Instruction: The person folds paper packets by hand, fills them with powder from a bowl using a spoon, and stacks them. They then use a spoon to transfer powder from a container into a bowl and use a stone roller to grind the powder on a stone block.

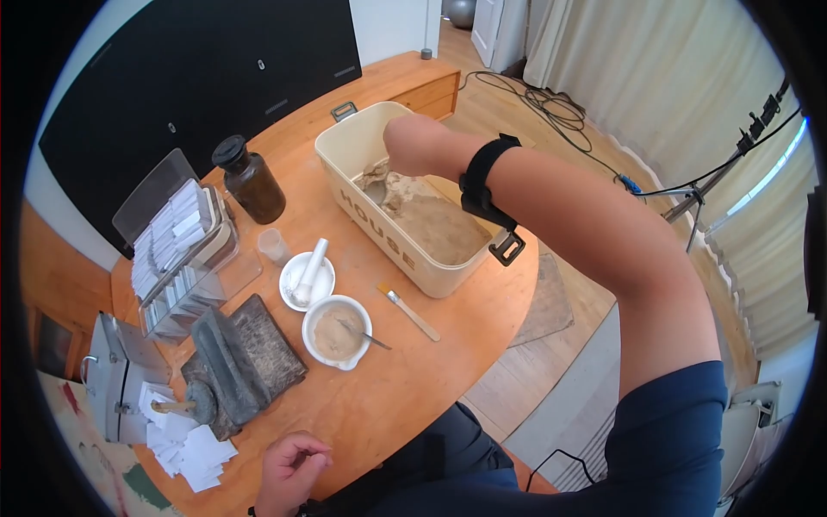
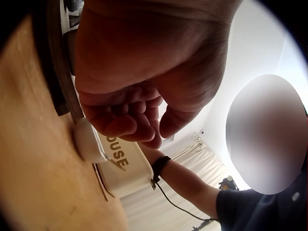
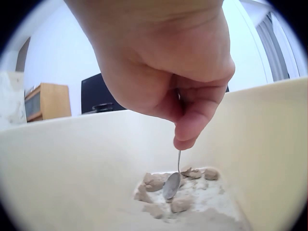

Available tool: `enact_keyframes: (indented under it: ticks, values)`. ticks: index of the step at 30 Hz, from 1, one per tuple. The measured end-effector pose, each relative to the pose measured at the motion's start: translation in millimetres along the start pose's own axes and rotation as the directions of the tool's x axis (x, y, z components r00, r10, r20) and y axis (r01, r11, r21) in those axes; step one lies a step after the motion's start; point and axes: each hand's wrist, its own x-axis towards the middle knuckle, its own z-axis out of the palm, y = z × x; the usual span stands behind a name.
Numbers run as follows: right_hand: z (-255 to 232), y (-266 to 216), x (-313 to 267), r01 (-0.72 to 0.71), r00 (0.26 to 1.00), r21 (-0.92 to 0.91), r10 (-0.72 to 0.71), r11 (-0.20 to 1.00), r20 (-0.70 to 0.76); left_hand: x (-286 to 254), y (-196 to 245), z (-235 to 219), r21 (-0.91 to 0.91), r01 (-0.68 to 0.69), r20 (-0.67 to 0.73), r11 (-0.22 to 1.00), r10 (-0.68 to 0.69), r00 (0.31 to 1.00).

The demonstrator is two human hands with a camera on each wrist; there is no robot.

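My right hand (image 1: 419, 145) reaches over the far end of a cream bin (image 1: 345, 185) lettered HOUSE. In the right wrist view its fingers pinch the handle of a small metal spoon (image 3: 172, 186), bowl down among clumps of tan, clay-like material (image 3: 182, 204). Finer tan powder (image 1: 444, 228) covers the bin's near floor. At the table's front edge lies my left hand (image 1: 293, 470), fingers loosely curled and holding nothing. A white bowl (image 1: 365, 346) of tan powder with another spoon (image 1: 376, 342) in it stands between the left hand and the bin.
Around the bowl are a flat brush (image 1: 409, 314), a white mortar with a pestle (image 1: 312, 274) and a plastic cup (image 1: 273, 246). Further left stand a brown bottle (image 1: 255, 188), boxes of white packets (image 1: 177, 228), a grey stone block (image 1: 233, 366), paper slips (image 1: 196, 452) and a metal case (image 1: 112, 379).
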Motion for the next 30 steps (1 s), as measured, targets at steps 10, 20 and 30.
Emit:
enact_keyframes:
  ticks: [10,20,30]
  values:
    - [-16,9,-14,-0.223,0.967,0.100,0.208,0.970,0.147,0,-2,-2,0.002,-0.009,0.008,1.000,0.009,1.000]
    - [14,20,24,-0.250,0.967,0.349,0.216,0.903,0.133,1,4,2,0.003,0.050,-0.012,0.999,-0.050,0.999]
    - [57,42,54,-0.025,0.996,0.545,-0.024,0.838,0.083,2,13,3,0.033,0.071,-0.001,0.997,-0.071,0.997]
